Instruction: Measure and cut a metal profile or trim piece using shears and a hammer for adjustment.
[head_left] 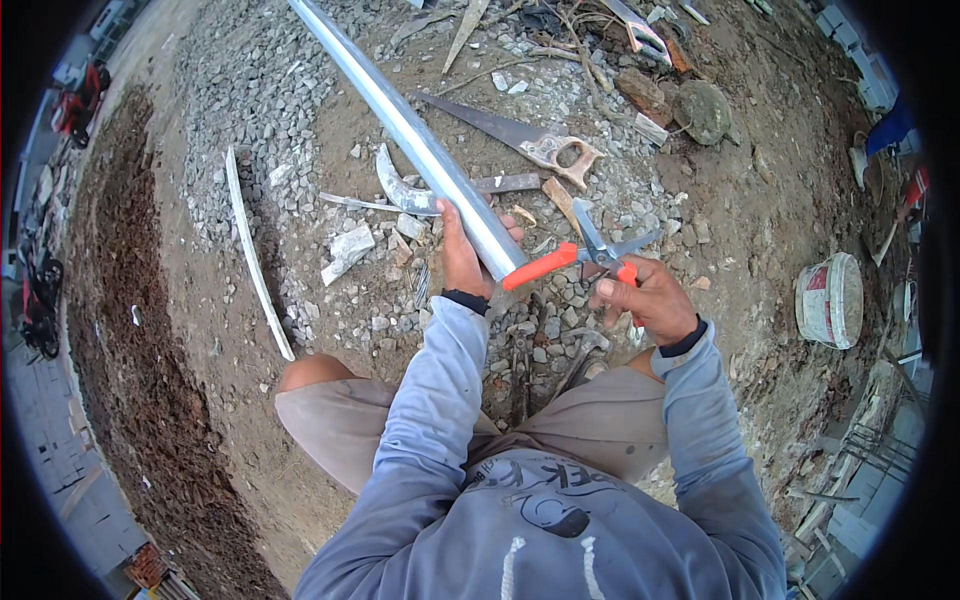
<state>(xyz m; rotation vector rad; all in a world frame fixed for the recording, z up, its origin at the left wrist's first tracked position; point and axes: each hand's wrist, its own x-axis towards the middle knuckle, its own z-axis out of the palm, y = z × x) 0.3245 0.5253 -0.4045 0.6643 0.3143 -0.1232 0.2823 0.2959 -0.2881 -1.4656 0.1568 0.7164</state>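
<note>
A long silvery metal pipe slants from the upper left down to its near end in front of me. My left hand is closed around it near that end, thumb on top. In my right hand is a pair of snips with red-orange grips and spread metal blades. My fingers wrap one grip, while the other grip points left, at the pipe's near end; whether they touch I cannot tell. Just beyond my left hand lies a curved grey pipe piece, partly under the pipe. A handsaw lies beyond the snips.
Gravel and dirt cover the ground. A pale curved strip lies to the left. Another saw and a large stone are at the upper right. A white bucket stands on the right. Motorbikes are at the far left.
</note>
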